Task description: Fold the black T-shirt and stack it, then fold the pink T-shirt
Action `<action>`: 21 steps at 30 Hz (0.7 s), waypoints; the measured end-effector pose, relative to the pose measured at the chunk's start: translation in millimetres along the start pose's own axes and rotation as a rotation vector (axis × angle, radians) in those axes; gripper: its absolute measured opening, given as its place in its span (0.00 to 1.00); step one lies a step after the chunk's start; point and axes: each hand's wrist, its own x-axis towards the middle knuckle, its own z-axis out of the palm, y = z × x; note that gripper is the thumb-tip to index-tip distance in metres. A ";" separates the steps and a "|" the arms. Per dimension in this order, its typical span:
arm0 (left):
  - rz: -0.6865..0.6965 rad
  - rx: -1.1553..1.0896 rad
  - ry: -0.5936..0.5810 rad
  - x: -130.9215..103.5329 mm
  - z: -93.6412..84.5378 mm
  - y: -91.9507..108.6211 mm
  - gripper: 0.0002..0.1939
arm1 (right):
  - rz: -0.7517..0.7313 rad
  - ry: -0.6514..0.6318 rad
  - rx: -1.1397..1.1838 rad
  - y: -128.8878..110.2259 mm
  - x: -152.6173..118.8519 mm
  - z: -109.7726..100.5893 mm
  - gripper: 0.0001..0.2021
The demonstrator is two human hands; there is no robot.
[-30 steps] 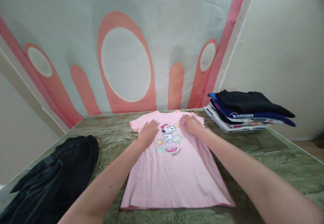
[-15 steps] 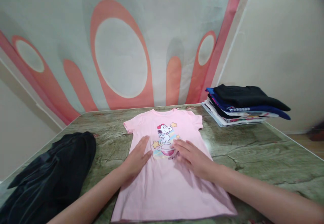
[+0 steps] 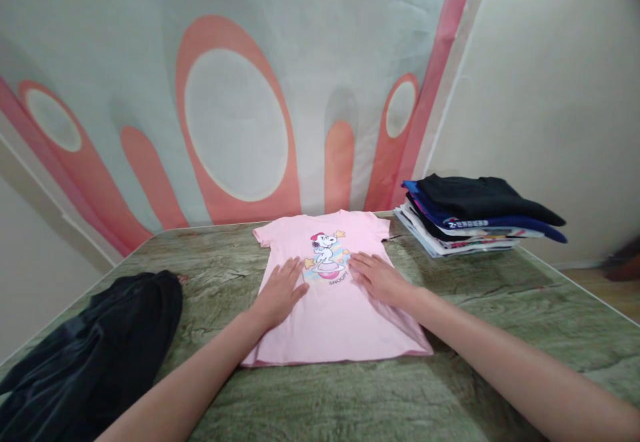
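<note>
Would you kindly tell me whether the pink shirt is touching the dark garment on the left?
Apart: the head view shows a stretch of wood-grained tabletop between the pink shirt and the dark garment.

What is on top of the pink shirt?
The left hand and right hand lie over the pink shirt, on either side of the dog print. The fabric directly beneath them is covered.

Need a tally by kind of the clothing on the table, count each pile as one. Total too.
Pink T-shirt, laid out: 1
Stack of folded clothes: 1 (layers overlap, garments inside not countable)
Dark cloth heap: 1 (can't tell if it's a single garment)
Total: 3
</note>
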 end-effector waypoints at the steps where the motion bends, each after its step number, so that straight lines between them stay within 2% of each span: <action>1: 0.044 -0.004 -0.023 -14.0 -1.2 4.3 0.29 | -0.036 -0.022 0.015 -7.5 -13.0 -1.6 0.23; 5: 0.166 -0.028 -0.136 -73.9 -15.9 10.1 0.28 | -0.147 -0.107 0.063 -22.8 -68.7 -17.2 0.24; 7: 0.173 -0.055 -0.181 -96.9 -29.3 6.4 0.29 | -0.134 -0.131 0.045 -17.8 -88.0 -26.6 0.24; 9: 0.127 -0.097 -0.205 -108.1 -44.3 3.0 0.27 | -0.062 -0.106 0.008 -10.8 -95.9 -33.1 0.23; 11: 0.045 -0.149 -0.198 -103.7 -56.6 5.3 0.21 | 0.009 -0.058 -0.019 -10.2 -90.5 -34.7 0.20; 13: -0.006 -0.199 -0.135 -84.3 -59.9 16.6 0.19 | 0.013 -0.021 -0.014 -21.3 -73.3 -30.3 0.19; 14: 0.014 -0.218 -0.069 -70.9 -56.8 25.0 0.19 | -0.006 -0.008 -0.002 -30.9 -61.9 -25.8 0.20; 16: 0.083 -0.207 0.021 -43.2 -41.6 44.0 0.22 | -0.037 0.014 0.026 -54.2 -38.4 -13.3 0.22; 18: 0.095 -0.133 0.044 -22.6 -20.4 59.9 0.25 | -0.005 0.016 0.029 -75.9 -21.4 0.4 0.25; 21: 0.118 -0.036 0.030 -17.2 2.9 66.9 0.27 | -0.011 -0.014 0.027 -92.3 -19.3 12.3 0.28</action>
